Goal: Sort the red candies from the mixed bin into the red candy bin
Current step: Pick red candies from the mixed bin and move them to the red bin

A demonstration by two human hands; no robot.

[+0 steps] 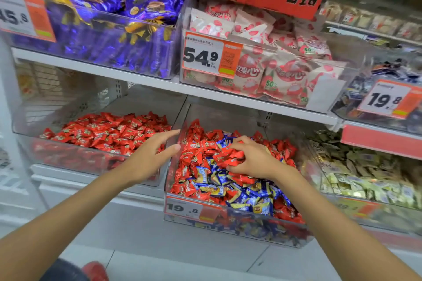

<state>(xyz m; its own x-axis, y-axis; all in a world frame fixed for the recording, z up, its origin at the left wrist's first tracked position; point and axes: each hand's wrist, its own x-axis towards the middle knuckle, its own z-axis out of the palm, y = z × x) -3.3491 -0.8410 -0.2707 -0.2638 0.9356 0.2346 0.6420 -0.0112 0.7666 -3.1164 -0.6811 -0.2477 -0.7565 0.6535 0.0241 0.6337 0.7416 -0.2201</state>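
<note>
On the lower shelf (75,179), the clear mixed bin (237,232), tagged "19.8" (184,209), holds red and blue wrapped candies, and the right hand (257,161) sits in it, fingers (242,143) curled round a clutch of red candies (226,157); the red candy bin (68,159) just left holds only red ones. Left hand (148,158) hovers at that bin's right edge, fingers spread, holding nothing. Upper shelf (137,80): purple-and-gold packs (148,0) tagged "45.8" (16,17), pink-white packs (283,75) printed "50%" and tagged "54.9" (203,56); another "19.8" tag (386,100) far right.

Mixed bin (219,116) mid lower shelf, heaped with red and blue wrappers; red candies (228,157) bunched in the right hand (253,159) on top; red candy bin (27,121) just left, part-filled.
</note>
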